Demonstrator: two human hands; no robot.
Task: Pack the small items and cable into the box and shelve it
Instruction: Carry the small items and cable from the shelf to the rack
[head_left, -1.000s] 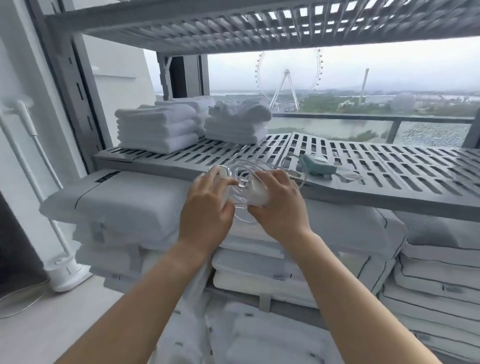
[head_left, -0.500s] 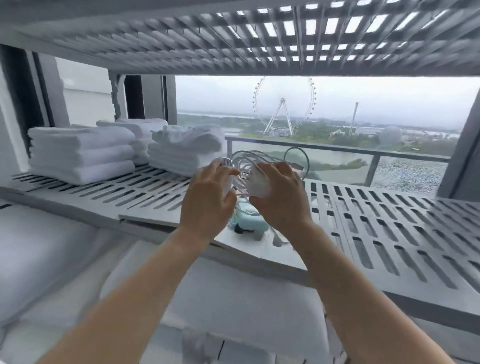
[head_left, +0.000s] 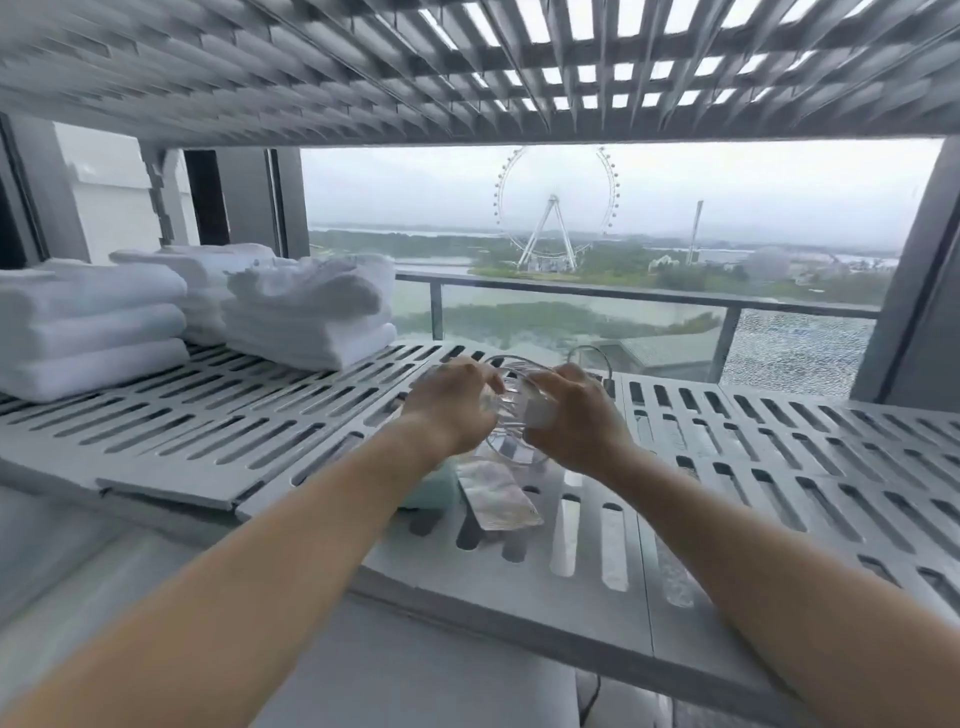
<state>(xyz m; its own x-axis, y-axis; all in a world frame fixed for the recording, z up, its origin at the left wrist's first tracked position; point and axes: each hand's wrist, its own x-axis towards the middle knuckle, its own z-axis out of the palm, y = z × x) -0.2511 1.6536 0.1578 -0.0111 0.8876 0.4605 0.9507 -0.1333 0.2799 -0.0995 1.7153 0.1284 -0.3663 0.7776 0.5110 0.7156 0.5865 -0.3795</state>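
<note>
A coil of thin pale cable (head_left: 511, 410) with a white plug block (head_left: 537, 413) hangs between my two hands above the slotted grey shelf (head_left: 249, 415). My left hand (head_left: 452, 405) grips the coil's left side. My right hand (head_left: 576, 421) holds the right side and the plug. One cable loop (head_left: 589, 353) sticks out behind my right hand. Below the hands, a teal box (head_left: 434, 486) lies on the shelf, partly hidden by my left forearm. A shiny flat packet (head_left: 498, 493) lies beside it.
Folded white towels (head_left: 93, 327) and a second pile (head_left: 311, 312) stand at the shelf's back left. Another slatted shelf (head_left: 467, 67) hangs close overhead. A window with a railing (head_left: 623, 296) is behind. White padded bedding (head_left: 389, 670) lies below the shelf.
The view has risen and closed in on the shelf. Both hands with the cable coil have lowered towards the shelf, above the teal box and the packet.
</note>
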